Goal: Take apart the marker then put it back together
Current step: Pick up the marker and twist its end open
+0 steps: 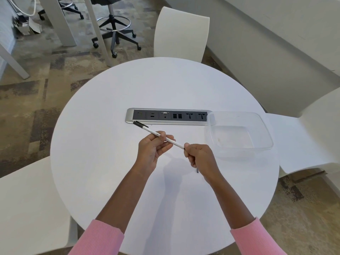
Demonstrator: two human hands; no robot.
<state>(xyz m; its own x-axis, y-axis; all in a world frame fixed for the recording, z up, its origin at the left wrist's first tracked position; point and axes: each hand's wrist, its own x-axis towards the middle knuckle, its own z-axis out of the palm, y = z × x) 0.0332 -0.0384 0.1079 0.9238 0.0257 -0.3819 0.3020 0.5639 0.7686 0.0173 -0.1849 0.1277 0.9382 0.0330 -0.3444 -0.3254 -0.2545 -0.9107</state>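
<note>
One slim white marker with black cap (159, 134) at frame centre, left hand (153, 147) pinching its barrel, right hand (199, 157) fisted around its end, one clear plastic tub (257, 129) right, one round white table (110, 172).

A round white counter (114, 111) carries a recessed power and data socket strip (168, 116) across its middle. An empty clear plastic container (239, 132) sits at the strip's right end, its corner overlapping the strip. White chairs stand around: one at the far side (181, 33), one right (309, 129), one near left (31, 205). A black swivel stool (115, 28) stands on the patterned carpet (27, 100) beyond.
</note>
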